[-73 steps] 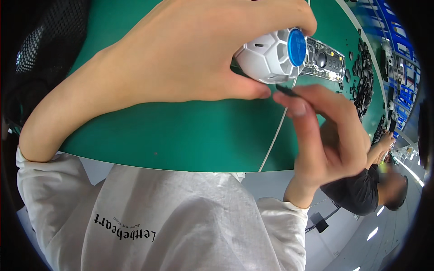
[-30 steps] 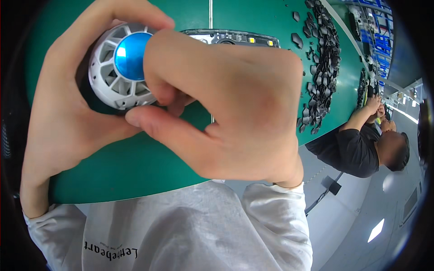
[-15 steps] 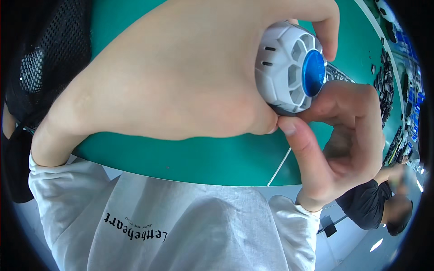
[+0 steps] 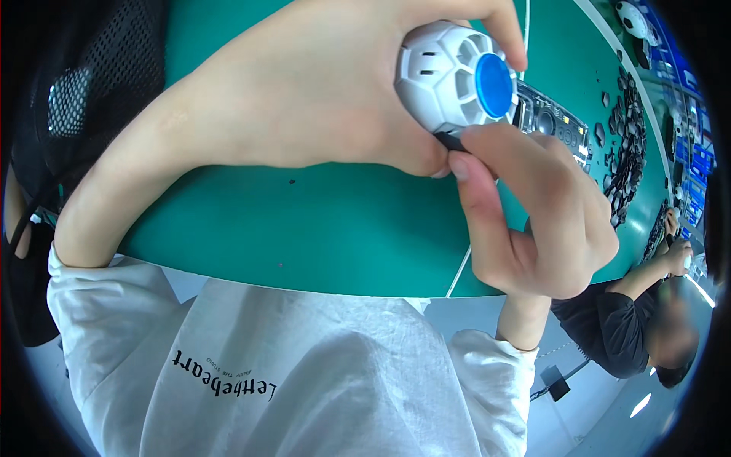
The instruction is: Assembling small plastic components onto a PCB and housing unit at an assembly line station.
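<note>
A white ball-shaped plastic shell (image 4: 434,76) with soccer-ball-like panels, openings and two dark slots is gripped in my left hand (image 4: 320,91). A round blue disc (image 4: 495,85) covers its right-facing side. My left fingers curl around the top of the shell, and the thumb lies along its lower edge. Between the thumb and index finger of my right hand (image 4: 541,198) is a small black piece (image 4: 452,142), pressed at the bottom of the shell beside my left thumb. The fingers partly hide this piece.
Behind my right hand lies a clear device with dark and metallic parts (image 4: 560,122). Many loose black pieces (image 4: 626,145) are heaped on the green table (image 4: 304,221) at right, with white-and-black balls (image 4: 633,19) beyond. Black mesh (image 4: 114,68) hangs left. Another person (image 4: 617,327) works at lower right.
Both hands and the shell have shifted left and slightly up in the picture. My right fingers have turned, and the black piece in their pinch now shows more clearly.
</note>
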The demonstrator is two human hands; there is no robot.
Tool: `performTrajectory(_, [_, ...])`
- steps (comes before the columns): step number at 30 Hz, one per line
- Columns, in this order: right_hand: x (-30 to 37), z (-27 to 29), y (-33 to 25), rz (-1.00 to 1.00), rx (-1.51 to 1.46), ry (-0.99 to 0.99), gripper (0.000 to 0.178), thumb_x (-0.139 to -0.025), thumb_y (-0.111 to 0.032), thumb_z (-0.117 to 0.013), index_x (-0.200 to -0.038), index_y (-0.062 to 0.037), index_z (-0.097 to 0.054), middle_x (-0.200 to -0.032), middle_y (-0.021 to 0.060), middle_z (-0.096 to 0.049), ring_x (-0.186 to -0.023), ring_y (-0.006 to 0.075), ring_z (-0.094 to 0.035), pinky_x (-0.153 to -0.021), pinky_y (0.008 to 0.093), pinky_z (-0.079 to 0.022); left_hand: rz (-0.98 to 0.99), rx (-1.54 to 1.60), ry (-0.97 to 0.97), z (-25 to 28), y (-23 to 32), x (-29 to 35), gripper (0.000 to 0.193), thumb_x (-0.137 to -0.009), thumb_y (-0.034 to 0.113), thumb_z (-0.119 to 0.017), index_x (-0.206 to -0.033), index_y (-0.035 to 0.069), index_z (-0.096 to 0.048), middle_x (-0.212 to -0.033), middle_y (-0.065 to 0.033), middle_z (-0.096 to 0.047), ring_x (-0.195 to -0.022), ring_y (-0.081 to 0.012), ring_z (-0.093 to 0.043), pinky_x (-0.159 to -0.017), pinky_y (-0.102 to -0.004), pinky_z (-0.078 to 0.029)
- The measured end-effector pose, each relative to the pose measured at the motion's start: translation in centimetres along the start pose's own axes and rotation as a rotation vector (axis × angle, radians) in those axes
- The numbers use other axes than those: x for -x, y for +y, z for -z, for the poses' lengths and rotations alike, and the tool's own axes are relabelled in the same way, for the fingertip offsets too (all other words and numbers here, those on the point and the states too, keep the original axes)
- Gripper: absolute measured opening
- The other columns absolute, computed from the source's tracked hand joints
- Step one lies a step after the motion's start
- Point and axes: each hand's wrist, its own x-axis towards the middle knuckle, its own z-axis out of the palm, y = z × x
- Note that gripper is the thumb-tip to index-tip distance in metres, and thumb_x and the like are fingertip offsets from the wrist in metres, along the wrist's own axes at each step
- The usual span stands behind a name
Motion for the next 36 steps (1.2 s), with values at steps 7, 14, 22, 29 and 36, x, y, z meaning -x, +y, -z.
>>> performTrajectory(7, [0.0, 0.1, 0.0, -0.011, -0.149, -0.071, 0.024, -0.059, 0.011, -0.072, -0.079, 0.0040, -0.063, -0.065, 0.0104, -0.062, -0.051, 0.0192, -0.050, -0.053, 0.0254, -0.046, 0.013, 0.047, -0.090, 0.4, -0.4, 0.7, 0.057, -0.075, 0.003, -0.072, -0.126, 0.010, -0.049, -0.109, -0.0116, -0.060, -0.094, -0.0266, -0.058, -0.083, -0.0356, -0.046])
performTrajectory(14, [-0.1, 0.5, 0.7, -0.030, -0.297, -0.120, 0.023, -0.059, 0.012, -0.068, -0.080, 0.0048, -0.062, -0.063, 0.0111, -0.061, -0.049, 0.0194, -0.048, -0.052, 0.0272, -0.046, -0.063, -0.033, -0.180, 0.9, -0.5, -0.1, 0.063, -0.075, 0.003, -0.069, -0.133, 0.009, -0.045, -0.106, -0.0151, -0.057, -0.095, -0.0301, -0.056, -0.082, -0.0383, -0.044])
performTrajectory(22, [-1.2, 2.1, -0.5, -0.219, -0.274, -0.157, 0.022, -0.059, 0.011, -0.070, -0.079, 0.0045, -0.063, -0.063, 0.0104, -0.062, -0.049, 0.0179, -0.050, -0.053, 0.0250, -0.045, -0.155, -0.147, -0.174, 1.4, -0.6, 0.1, 0.060, -0.075, 0.003, -0.068, -0.130, 0.009, -0.044, -0.101, -0.0154, -0.057, -0.090, -0.0311, -0.056, -0.078, -0.0390, -0.045])
performTrajectory(29, [-2.7, 2.8, -2.6, -0.328, -0.011, -0.320, 0.020, -0.061, 0.011, -0.073, -0.077, 0.0029, -0.064, -0.066, 0.0084, -0.064, -0.050, 0.0170, -0.052, -0.052, 0.0237, -0.045, -0.200, -0.157, -0.117, 1.0, -1.3, 0.2, 0.052, -0.077, 0.008, -0.072, -0.121, 0.008, -0.045, -0.098, -0.0153, -0.058, -0.082, -0.0313, -0.058, -0.072, -0.0399, -0.046])
performTrajectory(36, [-3.9, 2.2, -4.3, -0.276, 0.275, -0.440, 0.020, -0.063, 0.010, -0.077, -0.076, 0.0010, -0.064, -0.068, 0.0067, -0.064, -0.050, 0.0170, -0.053, -0.052, 0.0233, -0.045, -0.254, -0.158, -0.060, 0.7, -1.8, 0.5, 0.048, -0.078, 0.013, -0.075, -0.117, 0.007, -0.047, -0.095, -0.0156, -0.060, -0.081, -0.0308, -0.060, -0.072, -0.0397, -0.048])
